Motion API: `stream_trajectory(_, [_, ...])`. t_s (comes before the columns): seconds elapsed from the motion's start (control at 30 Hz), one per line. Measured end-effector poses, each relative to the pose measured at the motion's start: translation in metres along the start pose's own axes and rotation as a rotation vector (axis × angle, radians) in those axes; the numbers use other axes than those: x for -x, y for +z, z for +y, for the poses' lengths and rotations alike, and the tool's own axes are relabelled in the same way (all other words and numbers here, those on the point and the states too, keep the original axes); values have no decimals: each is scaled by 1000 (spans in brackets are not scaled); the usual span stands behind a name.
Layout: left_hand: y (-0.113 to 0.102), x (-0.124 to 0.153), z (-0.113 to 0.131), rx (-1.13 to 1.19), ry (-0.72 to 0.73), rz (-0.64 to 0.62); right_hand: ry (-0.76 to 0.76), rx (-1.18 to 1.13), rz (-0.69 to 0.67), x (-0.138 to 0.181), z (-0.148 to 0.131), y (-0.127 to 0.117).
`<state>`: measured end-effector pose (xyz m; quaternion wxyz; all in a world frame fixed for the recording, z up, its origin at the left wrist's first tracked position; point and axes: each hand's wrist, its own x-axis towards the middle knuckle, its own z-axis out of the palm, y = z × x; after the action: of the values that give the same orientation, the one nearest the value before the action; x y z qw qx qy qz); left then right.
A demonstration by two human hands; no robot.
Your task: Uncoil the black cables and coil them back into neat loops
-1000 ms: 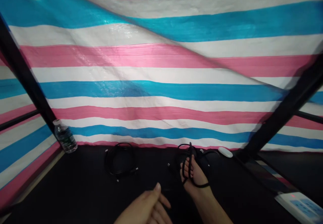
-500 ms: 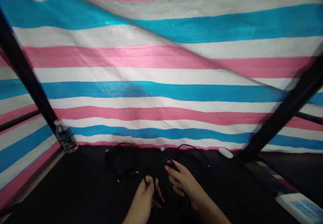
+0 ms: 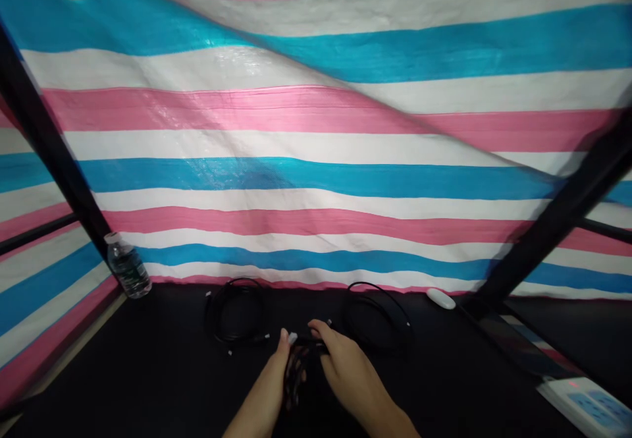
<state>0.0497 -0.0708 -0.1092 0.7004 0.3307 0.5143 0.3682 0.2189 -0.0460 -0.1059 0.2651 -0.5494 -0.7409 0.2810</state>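
Observation:
A bundled black cable [image 3: 295, 371] with a pale plug sits between my two hands, above the black tabletop. My left hand [image 3: 276, 372] is closed around the bundle, its thumb up by the plug. From the other side, my right hand [image 3: 340, 362] grips a stretch of the same cable, fingers bent over it. The far fingers are partly hidden behind the cable. Beyond my left hand lies a coiled black cable [image 3: 263, 306] with light plug ends. Another black cable coil [image 3: 378, 303] rests beyond my right hand.
At the back left a clear water bottle [image 3: 129, 270] stands against a black post. A white mouse-shaped object [image 3: 441, 298] lies at the back right. A white power strip [image 3: 587, 402] is at the right front. Striped sheeting [image 3: 316, 174] hangs behind the table [image 3: 148, 365].
Both hands have come closer together, and the loops of cable are now gathered into a bundle. The pale plug has moved toward my left thumb. The coils on the table stay put.

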Motion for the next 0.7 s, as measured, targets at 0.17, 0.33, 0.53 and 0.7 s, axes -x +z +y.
stream_trajectory(0.17, [0, 2, -1, -119, 102, -222, 154, 258, 50, 0, 0, 7])
stream_trajectory(0.33, [9, 6, -3, -95, 190, -199, 50, 278, 179, -3, 11, 11])
stream_trajectory(0.53, [3, 0, 4, -82, 166, -57, -169, -104, 7, -1, 10, 1])
stream_trajectory(0.7, [-7, -5, 10, -52, 157, 16, -85, -364, -136, 3, 4, 0])
